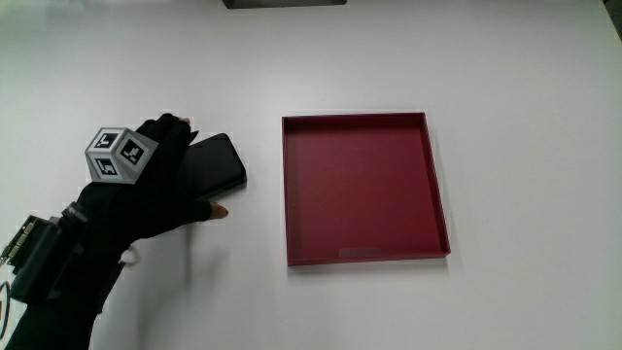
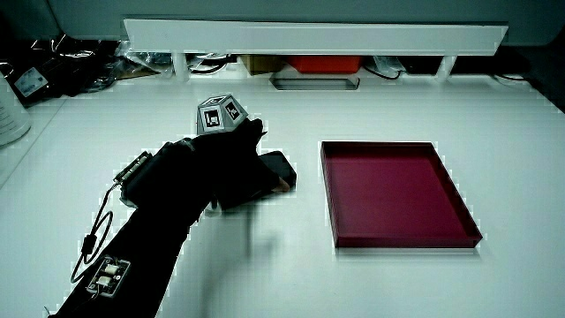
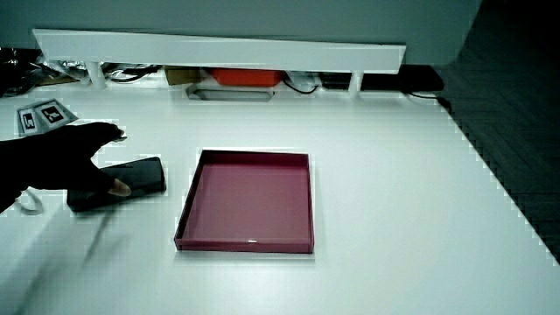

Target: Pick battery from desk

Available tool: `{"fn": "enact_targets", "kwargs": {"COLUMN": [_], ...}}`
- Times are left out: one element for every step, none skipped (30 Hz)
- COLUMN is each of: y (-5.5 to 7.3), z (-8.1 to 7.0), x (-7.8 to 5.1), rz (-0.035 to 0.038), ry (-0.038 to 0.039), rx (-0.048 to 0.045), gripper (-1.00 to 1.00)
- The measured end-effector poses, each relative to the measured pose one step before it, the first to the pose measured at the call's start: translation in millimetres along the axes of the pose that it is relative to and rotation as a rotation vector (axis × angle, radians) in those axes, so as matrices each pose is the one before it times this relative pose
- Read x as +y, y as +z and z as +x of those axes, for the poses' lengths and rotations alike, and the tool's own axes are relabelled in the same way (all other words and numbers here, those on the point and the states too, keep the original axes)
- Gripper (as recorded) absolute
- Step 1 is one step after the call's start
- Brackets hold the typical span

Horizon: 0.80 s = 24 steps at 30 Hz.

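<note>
A lab bench: white table [image 2: 371, 106], low partition [image 2: 309, 35], cables [image 2: 79, 66].

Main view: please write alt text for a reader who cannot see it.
A black-gloved hand closes around a flat black battery on a white table, beside an empty red tray. A small patterned cube sits on the glove's back.

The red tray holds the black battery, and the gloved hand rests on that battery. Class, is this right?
Not quite. The red tray holds nothing; the black battery lies on the table beside the tray, as the main view shows. The hand does rest on that battery, its grip around it.
</note>
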Motion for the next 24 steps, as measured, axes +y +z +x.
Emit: {"fn": "enact_targets", "kwargs": {"y": [-2.99, -1.29, -1.81, -3.01, -3.0, -2.03, -1.25, -3.72, -1.88, -1.84, -2.22, -0.97, -3.42, 1.61, -1.86, -2.17, 1.76, -0.89, -0.91, 0.24, 0.19, 1.13, -1.37, -0.4], "z": [-3.25, -0.2, -0.85, -2.24, -2.02, -0.07, 0.41, -2.94, -0.61, -0.96, -2.04, -0.56, -5.02, 3.52, -2.19, -2.58, 2.23, -0.77, -0.69, 0.5, 0.78, 1.67, -2.07, -0.75], "x": [3.77, 1.46, 2.27, 3.9, 3.35, 1.32, 0.98, 3.8, 1.51, 2.0, 3.16, 1.23, 4.73, -3.35, 2.31, 2.81, -2.91, 1.39, 1.47, 0.21, 0.28, -1.84, 2.35, 0.3], "rz": [-0.00632, -0.00984, -0.01823, -0.01082, -0.00292, -0.01253, -0.00503, -0.00205, 0.00196, 0.00122, -0.01153, -0.00564, -0.01577, 0.01232, -0.00736, 0.00829, -0.01246, 0.00974, 0.00191, -0.00022, -0.00311, -0.00293, 0.00528, 0.0033], "ry": [0.00163, 0.01806, 0.01546, 0.00541, 0.01007, 0.01222, 0.00927, -0.00133, 0.00531, 0.00991, 0.00331, 0.00861, -0.00407, 0.01177, 0.00638, -0.00949, 0.01433, -0.00649, 0.00128, -0.00203, 0.00291, 0.00795, -0.0104, 0.00595], "rx": [-0.00628, -0.00273, -0.00079, 0.00306, 0.00912, -0.00333, 0.01145, -0.00122, 0.00397, 0.00397, -0.00437, 0.00118, 0.03039, -0.02926, 0.00271, 0.0057, -0.00506, 0.00034, 0.00345, 0.00096, 0.00119, 0.00094, -0.00022, -0.00875], "gripper": [0.0, 0.0, 0.0, 0.0, 0.0, 0.0, 0.0, 0.0, 0.0, 0.0, 0.0, 0.0, 0.0, 0.0, 0.0, 0.0, 0.0, 0.0, 0.0, 0.0, 0.03, 0.07, 0.1, 0.13]}}
